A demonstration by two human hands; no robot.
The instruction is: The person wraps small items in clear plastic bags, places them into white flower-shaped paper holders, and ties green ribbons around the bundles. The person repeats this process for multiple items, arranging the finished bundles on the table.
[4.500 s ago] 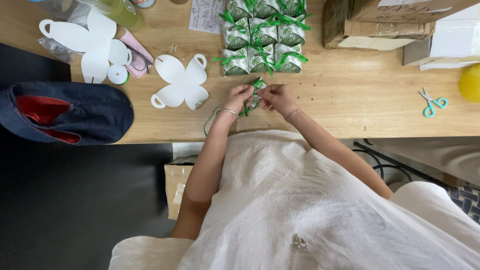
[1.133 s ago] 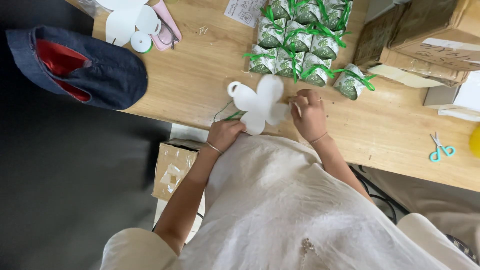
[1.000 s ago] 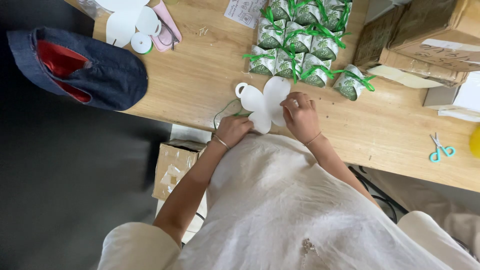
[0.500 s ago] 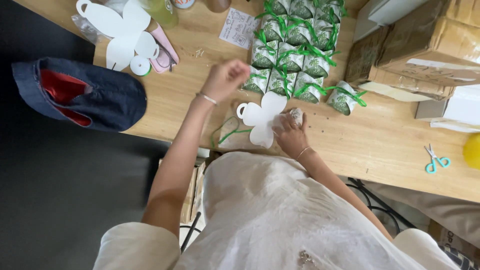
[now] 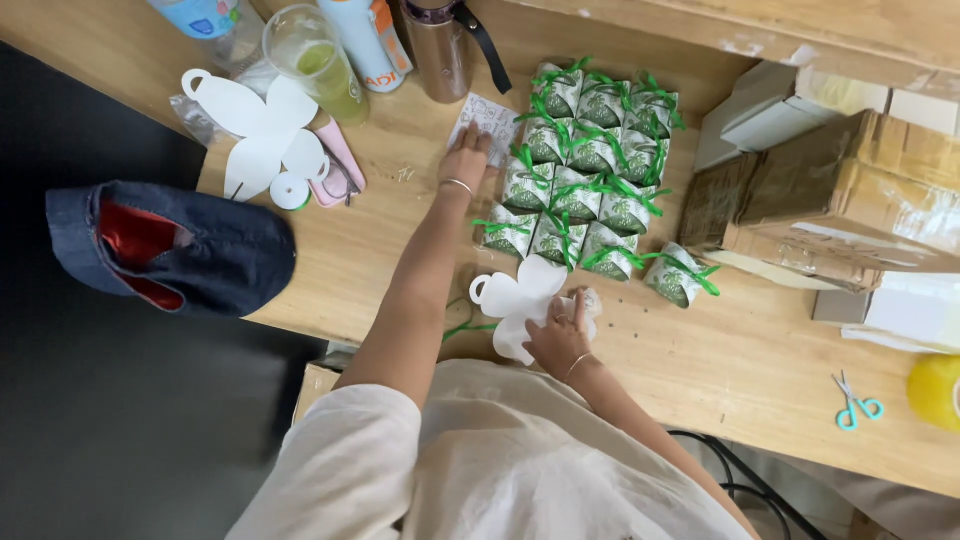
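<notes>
Fingers of the right hand (image 5: 560,340) press the white cutout (image 5: 520,300) flat on the counter (image 5: 760,360), just below the green-ribboned boxes (image 5: 585,170); the left hand (image 5: 465,165), open, rests on a paper slip (image 5: 490,120) left of them.

Left hand (image 5: 466,160) flat on small printed paper slip (image 5: 487,117) beside green-ribboned gift boxes (image 5: 585,170); right hand (image 5: 560,340) pressing white flower-shaped card cutout (image 5: 515,300) on wooden counter (image 5: 720,360).

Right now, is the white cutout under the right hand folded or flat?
Flat: the cutout lies spread on the table, lobes showing, right hand pressing it.
</notes>
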